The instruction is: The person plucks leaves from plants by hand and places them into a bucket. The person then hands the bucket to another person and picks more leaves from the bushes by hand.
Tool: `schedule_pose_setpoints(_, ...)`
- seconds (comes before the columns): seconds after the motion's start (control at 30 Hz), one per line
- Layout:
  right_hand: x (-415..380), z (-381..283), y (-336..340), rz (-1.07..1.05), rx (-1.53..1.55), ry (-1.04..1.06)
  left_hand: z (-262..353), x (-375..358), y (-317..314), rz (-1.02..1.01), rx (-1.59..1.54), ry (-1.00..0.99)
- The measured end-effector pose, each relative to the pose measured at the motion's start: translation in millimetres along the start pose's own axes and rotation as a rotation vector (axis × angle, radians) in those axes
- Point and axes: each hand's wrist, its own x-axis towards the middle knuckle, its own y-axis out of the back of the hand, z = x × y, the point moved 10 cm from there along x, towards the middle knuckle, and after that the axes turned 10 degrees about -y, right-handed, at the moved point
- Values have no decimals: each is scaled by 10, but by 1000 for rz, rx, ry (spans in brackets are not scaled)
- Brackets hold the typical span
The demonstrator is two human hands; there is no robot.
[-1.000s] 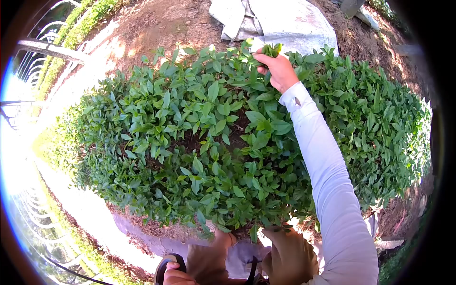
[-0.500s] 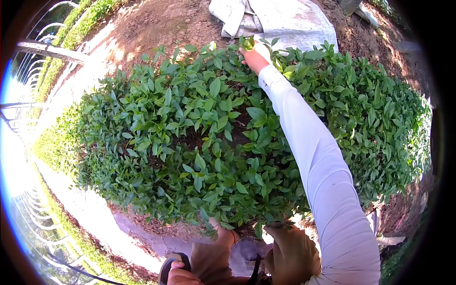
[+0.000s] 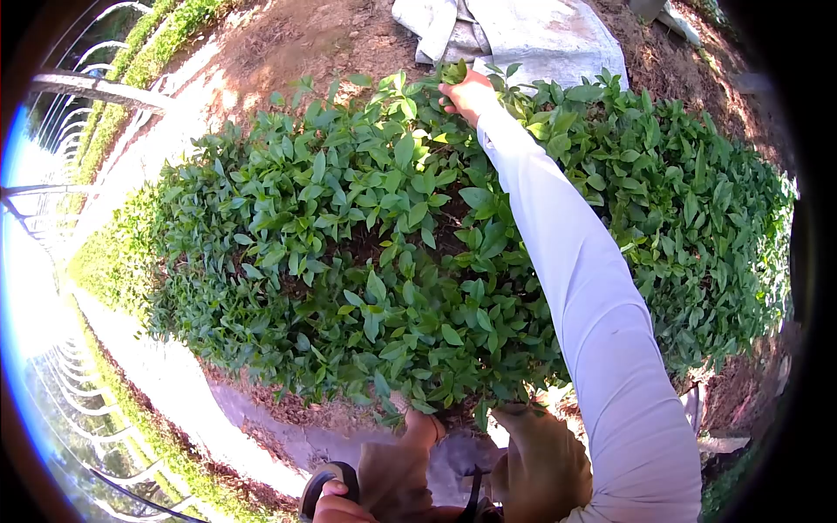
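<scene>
My right hand [image 3: 468, 96], at the end of a white sleeve, reaches to the far side of a leafy green bush [image 3: 375, 209]. Its fingers are closed around several picked leaves [image 3: 453, 71], which stick out past the fingertips. Low in the view, my left hand [image 3: 338, 509] is only partly visible. Its thumb and fingers look curled beside a dark-rimmed oval object [image 3: 328, 485]. What that hand holds is hidden.
A whitish sheet [image 3: 558, 39] lies on brown soil beyond the bush. My bare foot [image 3: 422, 425] and brown trouser legs [image 3: 540, 453] show below it. A pole [image 3: 100, 90], hoops and further green rows stand to the left.
My right hand has drawn back slightly from the foliage, with the leaves now showing above its fingers. The view has shifted a little. My left hand stays low at the bottom.
</scene>
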Motion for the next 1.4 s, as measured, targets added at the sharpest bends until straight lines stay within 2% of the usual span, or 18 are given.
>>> schedule_pose_setpoints(0.17,115,-71,-65,93,-517,260,18,-48,39,7,-5,8)
schedule_pose_setpoints(0.23,94,-66,-134,112,-419,417,14,-59,43,7,-1,14)
schedule_pose_setpoints(0.3,-158,-73,-187,94,-352,313,22,-65,55,13,-5,14)
schedule_pose_setpoints(0.37,-502,329,-694,-385,112,-141,45,-77,69,20,-13,9)
schedule_pose_setpoints(0.43,-1566,-133,-815,-578,320,29,47,-82,86,24,-14,20)
schedule_pose_setpoints(0.5,-2145,30,-834,-728,399,-153,51,-83,109,31,-19,27)
schedule_pose_setpoints(0.57,-2404,187,-599,-774,537,-200,52,-106,137,41,-32,29)
schedule_pose_setpoints(0.63,-2498,253,-120,-602,549,-255,59,-138,155,48,-42,31)
schedule_pose_setpoints(0.7,-2381,245,384,-516,545,-182,93,-180,201,54,-42,36)
schedule_pose_setpoints(0.77,-2148,-41,845,-370,617,-68,118,-187,175,52,-45,39)
schedule_pose_setpoints(0.83,-1647,-71,1178,-223,517,-42,167,-214,179,51,-44,43)
schedule_pose_setpoints(0.97,-1080,-167,1234,9,-44,52,232,-238,169,53,-38,53)
schedule_pose_setpoints(1.03,-727,52,1225,16,-575,81,253,-243,179,58,-31,60)
schedule_pose_setpoints(1.13,-688,224,1082,-32,-751,117,252,-237,152,57,-26,77)
schedule_pose_setpoints(1.17,-754,129,989,39,-958,349,253,-235,140,53,-20,83)
schedule_pose_setpoints(1.27,-806,153,1011,173,-911,436,279,-239,107,47,-11,96)
schedule_pose_setpoints(1.37,-904,186,1300,334,-653,246,310,-237,114,38,12,117)
schedule_pose_setpoints(1.4,-939,228,1359,308,-387,240,328,-239,124,32,17,124)
